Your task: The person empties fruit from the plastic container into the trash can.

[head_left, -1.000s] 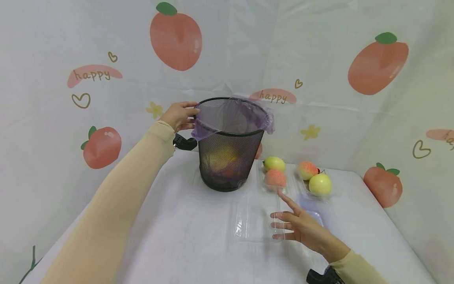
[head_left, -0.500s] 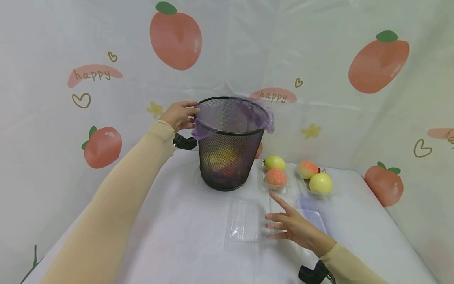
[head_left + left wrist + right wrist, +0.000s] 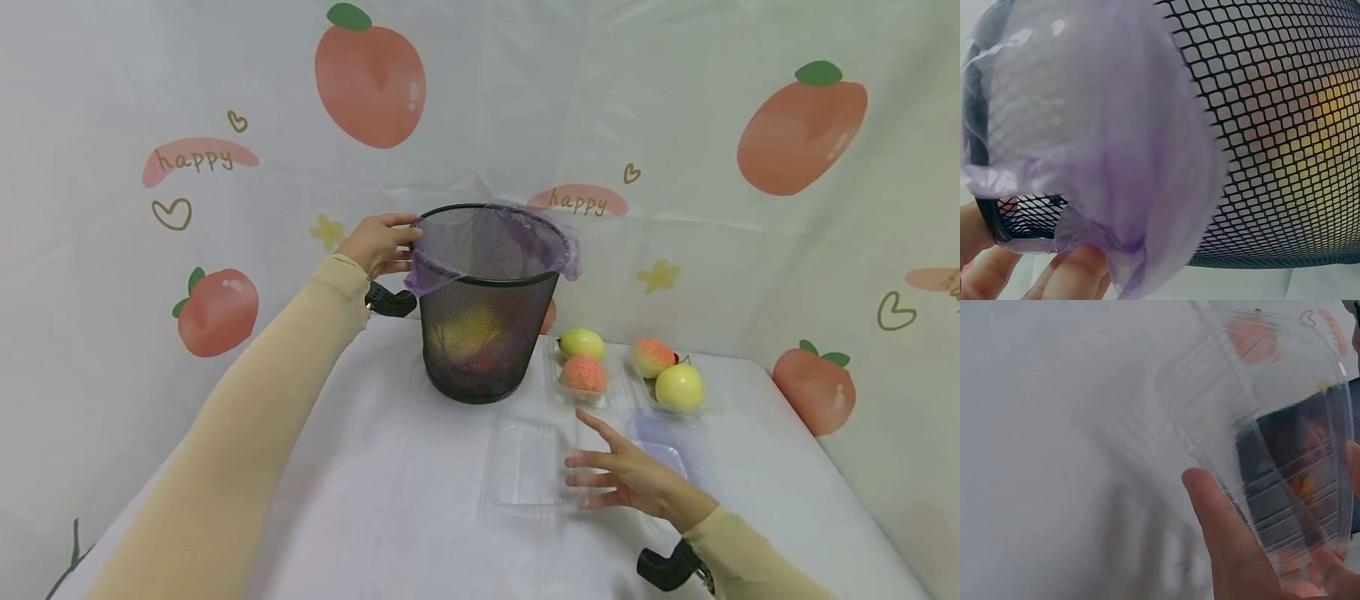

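A black mesh wastebasket [image 3: 480, 350] stands at the back middle, a thin purple bag [image 3: 429, 277] folded over its rim. My left hand [image 3: 377, 243] grips that rim at the left; in the left wrist view its fingers [image 3: 1075, 275] curl at the rim and bag edge. Yellow and reddish shapes show dimly through the mesh. In front of the basket, my right hand [image 3: 637, 479] holds a clear plastic box [image 3: 528, 467] by its right side. The right wrist view has this box [image 3: 1210, 406] between thumb and fingers, the dark basket seen through it.
Right of the basket, one clear tray holds a yellow-green fruit [image 3: 582, 344] and an orange-red one [image 3: 583, 375]. Another holds a red-yellow fruit [image 3: 652, 358] and a yellow round one [image 3: 679, 387]. A bluish translucent piece [image 3: 663, 454] lies behind my right hand. Printed cloth hangs behind.
My right hand and the clear box have shifted left, then slightly back right, with the box's tilt changing. The left hand and basket stay in place.
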`<control>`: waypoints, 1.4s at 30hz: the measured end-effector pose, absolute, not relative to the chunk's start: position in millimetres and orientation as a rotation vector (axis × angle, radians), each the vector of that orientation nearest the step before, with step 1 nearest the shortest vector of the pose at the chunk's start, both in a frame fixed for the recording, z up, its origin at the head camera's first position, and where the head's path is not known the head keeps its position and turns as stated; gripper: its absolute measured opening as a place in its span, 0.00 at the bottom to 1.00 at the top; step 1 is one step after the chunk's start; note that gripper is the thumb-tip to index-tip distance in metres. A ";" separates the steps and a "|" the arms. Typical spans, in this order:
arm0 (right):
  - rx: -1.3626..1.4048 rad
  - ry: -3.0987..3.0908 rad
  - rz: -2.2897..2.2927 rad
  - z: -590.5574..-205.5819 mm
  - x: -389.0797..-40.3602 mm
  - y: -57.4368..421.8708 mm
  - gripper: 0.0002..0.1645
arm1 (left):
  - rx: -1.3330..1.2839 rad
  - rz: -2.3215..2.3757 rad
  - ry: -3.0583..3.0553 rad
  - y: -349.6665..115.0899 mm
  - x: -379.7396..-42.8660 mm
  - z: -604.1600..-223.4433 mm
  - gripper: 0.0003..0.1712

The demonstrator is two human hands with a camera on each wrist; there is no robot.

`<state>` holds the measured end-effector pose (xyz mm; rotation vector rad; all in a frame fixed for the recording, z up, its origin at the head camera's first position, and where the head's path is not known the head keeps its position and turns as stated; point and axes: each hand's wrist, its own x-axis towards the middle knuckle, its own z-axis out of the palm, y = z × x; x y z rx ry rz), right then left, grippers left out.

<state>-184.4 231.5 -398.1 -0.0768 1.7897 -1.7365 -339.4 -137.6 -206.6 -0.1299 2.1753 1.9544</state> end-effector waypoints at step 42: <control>-0.035 1.652 -1.762 -405.8 -194.9 235.3 0.51 | -0.139 1.969 2.166 -137.2 -342.1 -208.0 0.32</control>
